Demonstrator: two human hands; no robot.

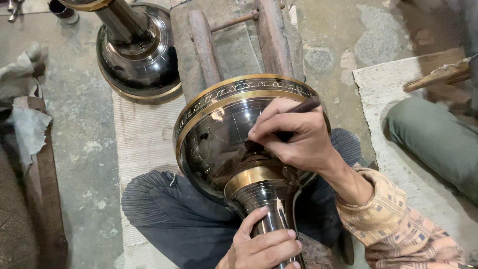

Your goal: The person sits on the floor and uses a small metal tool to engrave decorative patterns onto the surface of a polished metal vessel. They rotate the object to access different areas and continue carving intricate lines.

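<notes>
Nearest, left hand [264,244] wrapped around the slender stem of a dark polished metal vase [239,139], fingers curled tight against the neck, just below the brass collar. Vase tilted across the lap on dark trousers [169,214], wide bowl pointing away and propped on a worn wooden rest [234,45].

Above that, right hand [294,137] lying on the bowl, thumb and fingers pinched closed on a thin dark engraving tool [306,105], tip down on the black surface where faint scribed lines already show. Patterned orange sleeve [398,229] trailing back to the right.

To do this well, by judgement: keep the stem locked so the bowl cannot roll, let the heel of the working hand stay planted on the metal, cut in short light strokes along the scribed guide, and turn the vase rather than the wrist (a slip on this gloss would show plainly).

Further off, a second dark vase [137,55] with a brass rim standing on a pale woven mat [144,134]. At far left, crumpled grey rags [22,94]. No packages, labels or signs visible anywhere; only the engraved band under the brass rim.
</notes>
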